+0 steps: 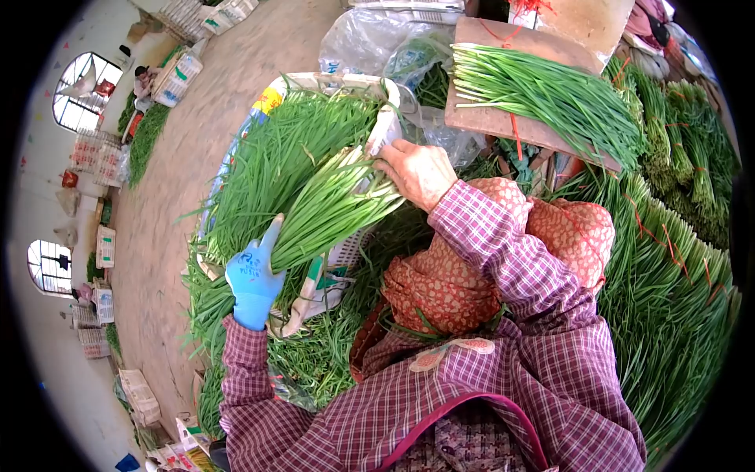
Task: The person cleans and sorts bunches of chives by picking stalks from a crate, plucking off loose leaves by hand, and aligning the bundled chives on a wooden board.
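Note:
A loose bunch of garlic chives [334,204] lies slanted over the white plastic basket [391,118], its pale stalk ends toward the upper right. My left hand [255,275], in a blue glove, closes around the leafy lower part of the bunch, with one finger stretched along it. My bare right hand [421,169] is at the pale ends, fingertips pinched against the stalks by the basket's rim. More garlic chives [291,149] fill the basket beneath and behind the bunch.
On my right, a wooden board [487,35] carries a pile of chives [543,94] beside a red tie [515,134]. Tied bundles [668,267] lie along the right side. Clear plastic bags [377,43] sit beyond the basket. Another person [144,82] is by far crates.

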The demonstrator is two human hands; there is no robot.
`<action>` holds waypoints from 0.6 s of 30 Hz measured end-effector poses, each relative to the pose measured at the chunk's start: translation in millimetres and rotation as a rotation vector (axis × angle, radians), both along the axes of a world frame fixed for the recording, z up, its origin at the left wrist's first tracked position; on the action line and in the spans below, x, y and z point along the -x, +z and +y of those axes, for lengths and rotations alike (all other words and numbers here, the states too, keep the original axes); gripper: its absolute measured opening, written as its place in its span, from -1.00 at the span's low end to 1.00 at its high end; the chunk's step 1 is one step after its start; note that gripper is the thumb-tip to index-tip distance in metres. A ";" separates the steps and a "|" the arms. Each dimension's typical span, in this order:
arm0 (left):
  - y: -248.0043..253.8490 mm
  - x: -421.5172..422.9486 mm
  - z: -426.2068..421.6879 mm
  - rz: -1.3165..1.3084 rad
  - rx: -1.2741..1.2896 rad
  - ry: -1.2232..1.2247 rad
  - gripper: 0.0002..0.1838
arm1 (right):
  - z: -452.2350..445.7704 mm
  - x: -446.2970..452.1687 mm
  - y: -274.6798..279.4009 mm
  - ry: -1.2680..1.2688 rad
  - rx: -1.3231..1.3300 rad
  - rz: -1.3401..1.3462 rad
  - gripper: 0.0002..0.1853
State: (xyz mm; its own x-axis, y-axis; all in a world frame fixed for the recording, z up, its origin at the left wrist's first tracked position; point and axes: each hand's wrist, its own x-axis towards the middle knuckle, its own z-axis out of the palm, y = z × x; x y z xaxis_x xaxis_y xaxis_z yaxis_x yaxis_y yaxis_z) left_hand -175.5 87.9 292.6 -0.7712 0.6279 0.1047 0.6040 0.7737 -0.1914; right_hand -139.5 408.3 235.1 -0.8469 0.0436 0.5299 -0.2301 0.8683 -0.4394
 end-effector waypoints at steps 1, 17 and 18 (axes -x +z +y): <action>-0.5 0.2 -0.2 0.007 0.002 -0.005 0.11 | 4.0 1.7 -3.9 -0.014 0.035 -0.030 -0.85; 3.8 1.8 -9.3 0.083 0.094 0.124 0.14 | 16.0 -20.3 22.3 -0.143 0.053 -0.195 -0.36; 4.6 1.1 -6.1 0.083 0.094 0.122 0.14 | 5.5 -17.5 25.2 -0.135 0.043 -0.209 -0.29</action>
